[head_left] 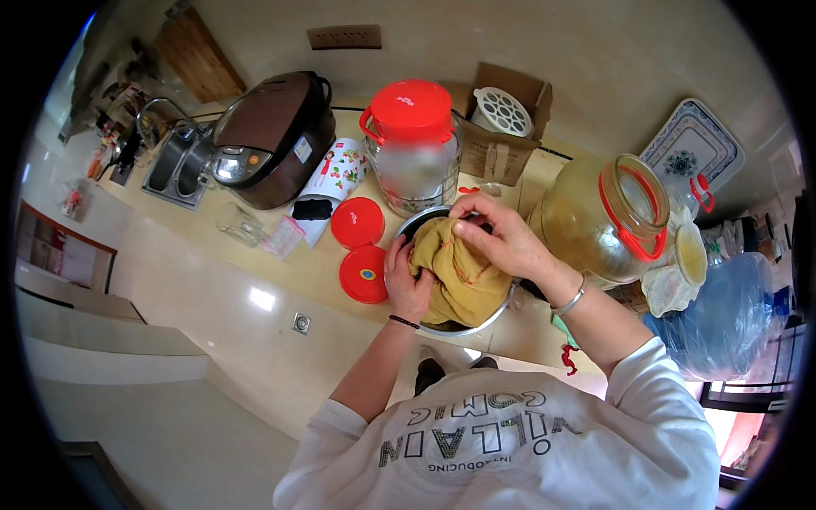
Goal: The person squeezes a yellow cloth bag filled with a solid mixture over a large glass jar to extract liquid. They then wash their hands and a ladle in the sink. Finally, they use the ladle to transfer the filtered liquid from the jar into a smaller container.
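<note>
A bulky mustard-yellow cloth bundle (468, 280) rests in a round metal bowl (472, 329) near the counter's front edge. Folds cover its top, and what is inside the cloth is hidden. With thumb and fingers, my right hand (494, 229) pinches a gathered edge at the top of the cloth. On the bundle's left side, my left hand (408, 284) grips the fabric, its fingers curled along the bowl's rim. Two red round lids, an upper one (357, 222) and a lower one (364, 274), lie just left of the bowl.
Behind the bowl stands a glass jar (414, 182) with a red lid. A large, wide-mouthed glass jar (570, 220) is to the right, beside a plastic-covered blue water bottle (720, 319). Leftward are a rice cooker (274, 137), a drinking glass (241, 224) and a sink (178, 167). A cardboard box (494, 156) sits behind.
</note>
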Demonstrator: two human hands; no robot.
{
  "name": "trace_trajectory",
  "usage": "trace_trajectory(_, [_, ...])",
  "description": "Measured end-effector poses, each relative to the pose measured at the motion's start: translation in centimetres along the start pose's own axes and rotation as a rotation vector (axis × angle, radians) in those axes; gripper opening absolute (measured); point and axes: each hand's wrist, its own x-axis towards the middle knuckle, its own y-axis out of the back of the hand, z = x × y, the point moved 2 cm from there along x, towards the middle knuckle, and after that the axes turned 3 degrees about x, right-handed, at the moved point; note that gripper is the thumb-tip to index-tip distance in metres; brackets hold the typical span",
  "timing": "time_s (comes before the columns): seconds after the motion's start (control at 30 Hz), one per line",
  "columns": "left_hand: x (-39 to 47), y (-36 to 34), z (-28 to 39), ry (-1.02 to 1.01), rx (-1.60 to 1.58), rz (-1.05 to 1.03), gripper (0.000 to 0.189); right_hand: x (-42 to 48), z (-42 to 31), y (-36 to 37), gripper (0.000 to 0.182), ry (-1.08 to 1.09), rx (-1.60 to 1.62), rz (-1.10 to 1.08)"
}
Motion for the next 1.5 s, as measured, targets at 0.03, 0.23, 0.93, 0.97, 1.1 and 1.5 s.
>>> trace_trajectory(0.03, [0.0,0.3,-0.3,0.036,-0.083,-0.01,0.04,-0.7,0.8,0.2,0.046,0.019,-0.081,-0.026])
trace_trajectory(0.23, [-0.6,-0.7,-3.6,0.457,-0.686,0.01,0.031,-6.6,6.5,-1.1,0.076,-0.146,-0.825,-0.158])
trace_trajectory(0.93, [0.2,-0.5,-3.0,0.488,-1.05,-0.087,0.051,-0.5,-3.3,-0.6,0.027,-0.005,0.367,0.298])
trace_trajectory(0.97, [0.1,-0.7,-3.2,0.524,-1.13,-0.08,0.052,-0.4,-3.9,-0.5,0.027,0.008,0.349,0.279])
trace_trajectory(1.1, [0.2,-1.2,-1.9,0.578,-1.403,-0.045,0.053,0.3,-5.7,-0.5,0.025,0.038,0.346,0.265])
trace_trajectory(1.5, [0.6,-0.8,-2.8,0.517,-1.159,-0.289,0.057,-0.2,-2.1,-0.5,0.033,0.014,0.044,0.129])
